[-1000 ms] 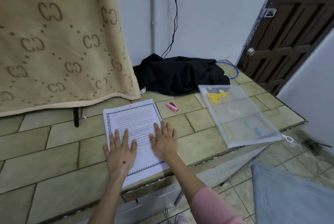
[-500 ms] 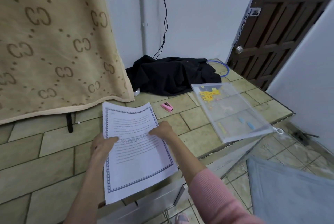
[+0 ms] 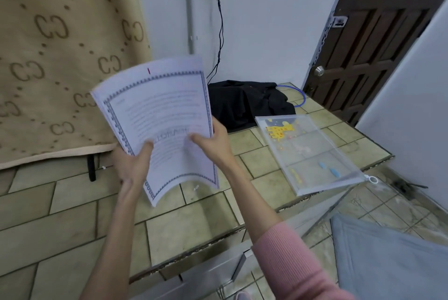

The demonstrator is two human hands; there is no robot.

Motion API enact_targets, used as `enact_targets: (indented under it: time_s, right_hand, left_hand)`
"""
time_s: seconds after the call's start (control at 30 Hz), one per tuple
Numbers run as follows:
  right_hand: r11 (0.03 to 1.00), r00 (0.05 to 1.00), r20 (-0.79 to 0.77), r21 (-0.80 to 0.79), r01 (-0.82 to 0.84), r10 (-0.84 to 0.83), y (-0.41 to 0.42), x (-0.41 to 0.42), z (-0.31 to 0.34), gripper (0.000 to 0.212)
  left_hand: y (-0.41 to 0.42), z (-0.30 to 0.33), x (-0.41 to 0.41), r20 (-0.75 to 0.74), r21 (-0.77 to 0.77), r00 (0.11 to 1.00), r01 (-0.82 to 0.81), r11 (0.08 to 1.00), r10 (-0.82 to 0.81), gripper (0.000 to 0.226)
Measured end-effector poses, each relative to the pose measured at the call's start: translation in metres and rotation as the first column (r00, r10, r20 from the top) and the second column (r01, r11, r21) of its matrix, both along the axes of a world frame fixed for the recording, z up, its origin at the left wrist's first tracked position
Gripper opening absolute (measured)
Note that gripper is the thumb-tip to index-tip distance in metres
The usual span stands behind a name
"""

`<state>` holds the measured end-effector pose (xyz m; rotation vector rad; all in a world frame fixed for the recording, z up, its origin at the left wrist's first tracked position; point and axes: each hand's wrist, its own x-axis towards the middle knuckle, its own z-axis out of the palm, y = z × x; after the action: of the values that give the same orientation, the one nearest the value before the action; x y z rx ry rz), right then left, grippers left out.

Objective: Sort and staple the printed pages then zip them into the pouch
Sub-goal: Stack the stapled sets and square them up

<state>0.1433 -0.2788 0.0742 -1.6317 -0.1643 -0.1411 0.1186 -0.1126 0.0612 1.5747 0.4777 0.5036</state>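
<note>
At far left a patterned beige cloth (image 3: 55,62) is seen hanging over the tiled counter (image 3: 72,215). The stack of printed pages (image 3: 160,120) is held raised off the counter and tilted toward the camera, its lower edge bowed. The left hand (image 3: 132,164) is closed on the stack's lower left edge, thumb laid across the printed face; the right hand (image 3: 213,141) is closed on the right edge, thumb likewise on the face. The step in hand is judged to be the sorting or squaring of the sheets; no stapling is judged to have been done yet.

Further right a black cloth (image 3: 244,103) is heaped against the wall. The stapler cannot be seen, possibly hidden behind the raised pages. The transparent pouch (image 3: 312,154), printed with a yellow giraffe, lies flat on the counter well apart from both hands, its zip pull (image 3: 372,179) overhanging the counter edge. The next move is judged to require alignment of the sheet edges, followed by location of the stapler.
</note>
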Motion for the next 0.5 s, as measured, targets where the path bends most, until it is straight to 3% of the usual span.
enact_targets:
  time_s: [0.13,0.33,0.5]
  right_hand:
    - [0.995,0.981,-0.186,-0.094,0.036,-0.053,-0.010,-0.012,-0.055,0.034]
    - [0.998,0.990,-0.124,-0.007,0.062,-0.062,-0.007,-0.004,-0.057,0.026]
    - [0.999,0.994,-0.101,0.019,0.050,-0.048,-0.008,-0.008,-0.070,0.027]
  left_hand:
    - [-0.006,-0.041,-0.018,-0.112,0.025,0.991,0.081,0.996,-0.078,0.028]
    - [-0.018,-0.041,-0.021,-0.056,0.027,0.997,0.049,0.998,-0.047,0.024]
    - [-0.009,-0.056,-0.025,-0.152,0.076,0.982,0.123,0.990,-0.110,0.025]
